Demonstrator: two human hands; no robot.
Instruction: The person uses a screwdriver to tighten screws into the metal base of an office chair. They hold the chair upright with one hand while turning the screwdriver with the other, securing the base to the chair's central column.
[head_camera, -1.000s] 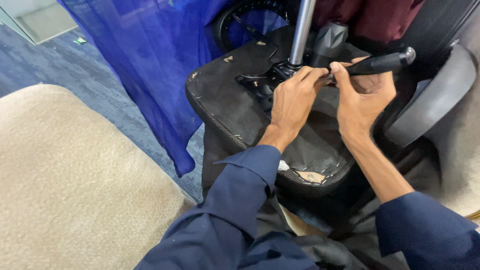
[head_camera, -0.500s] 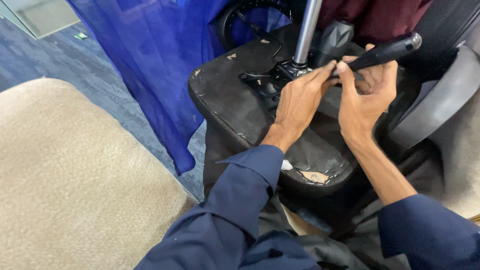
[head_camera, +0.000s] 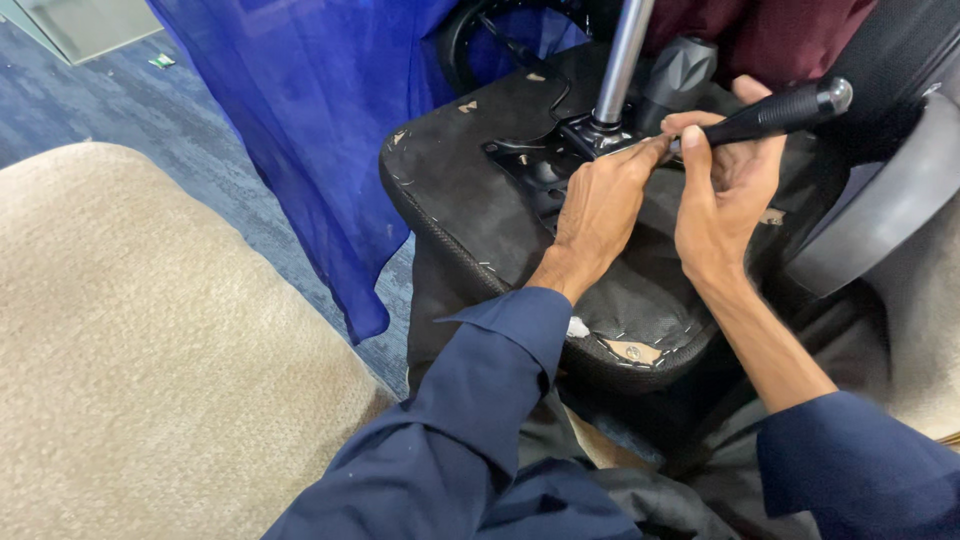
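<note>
An office chair lies tipped over, its black fabric seat underside (head_camera: 470, 190) facing me. A metal gas-lift column (head_camera: 622, 60) rises from the black mechanism plate (head_camera: 545, 160). My right hand (head_camera: 722, 195) is shut on a black-handled tool (head_camera: 775, 112), its handle pointing up and right. My left hand (head_camera: 603, 205) rests on the seat underside, its fingertips pinched at the tool's tip beside the column base. Both dark blue sleeves reach in from the bottom.
A sheer blue curtain (head_camera: 300, 110) hangs at the left of the chair. A beige cushion (head_camera: 130, 360) fills the lower left. The chair's grey armrest (head_camera: 880, 210) curves at the right. Blue carpet (head_camera: 120, 110) lies behind.
Both hands and the tool stay at the column base. The view has shifted slightly, so the chair sits a little higher and more to the right in the frame.
</note>
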